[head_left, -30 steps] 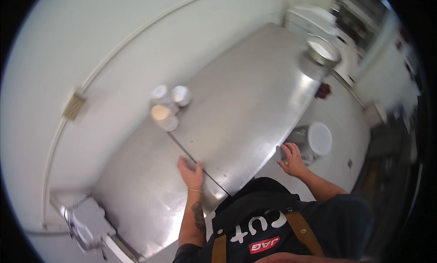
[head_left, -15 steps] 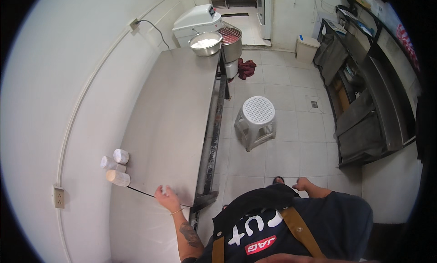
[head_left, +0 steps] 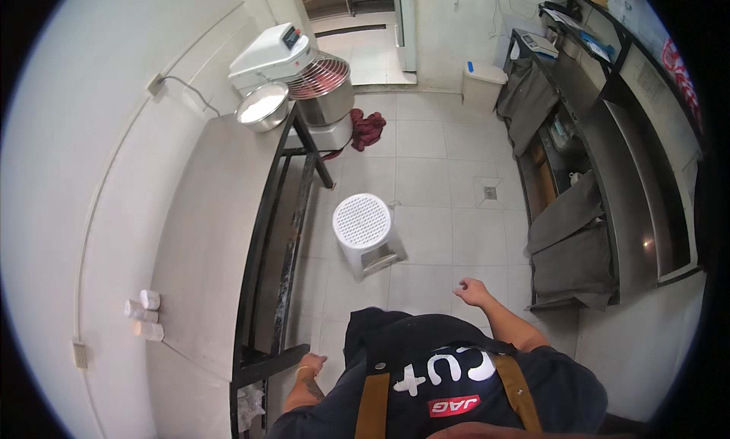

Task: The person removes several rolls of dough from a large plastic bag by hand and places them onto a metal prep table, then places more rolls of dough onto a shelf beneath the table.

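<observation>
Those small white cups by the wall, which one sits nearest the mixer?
The top cup, farthest up the steel table; the other two lie below it.

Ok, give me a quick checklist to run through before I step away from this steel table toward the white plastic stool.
1. Left hand empty, fingers by the edge of the long steel table: ok.
2. Right hand empty, hanging free over the tiled floor: ok.
3. Round white perforated plastic stool upright but standing in the walkway: not ok.
4. Small white cups sit back near the wall: ok.
5. Steel mixing bowl at the table's far corner: cannot tell how stable.
</observation>
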`<state>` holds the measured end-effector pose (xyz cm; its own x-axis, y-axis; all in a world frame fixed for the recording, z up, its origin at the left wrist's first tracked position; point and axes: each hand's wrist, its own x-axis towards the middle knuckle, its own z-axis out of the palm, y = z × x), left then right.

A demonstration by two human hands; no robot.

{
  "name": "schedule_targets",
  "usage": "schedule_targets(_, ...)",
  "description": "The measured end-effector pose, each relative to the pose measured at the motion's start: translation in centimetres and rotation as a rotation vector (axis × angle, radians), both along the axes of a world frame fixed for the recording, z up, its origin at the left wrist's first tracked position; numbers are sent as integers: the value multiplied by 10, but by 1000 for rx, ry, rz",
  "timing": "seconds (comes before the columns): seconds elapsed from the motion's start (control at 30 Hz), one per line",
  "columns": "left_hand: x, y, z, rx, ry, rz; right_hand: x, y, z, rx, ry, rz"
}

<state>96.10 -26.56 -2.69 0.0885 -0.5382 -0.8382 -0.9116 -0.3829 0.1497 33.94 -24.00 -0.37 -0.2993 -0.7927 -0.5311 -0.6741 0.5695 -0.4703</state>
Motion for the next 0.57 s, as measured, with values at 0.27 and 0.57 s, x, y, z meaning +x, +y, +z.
schedule_targets(0.27, -153, -181, -27, -111, 74, 198, -119, -100, -6, -35, 11, -101)
schedule_targets(0.57, -527, -543, 40, -491, 525, -380, -334, -79, -10, 199, 191, -465)
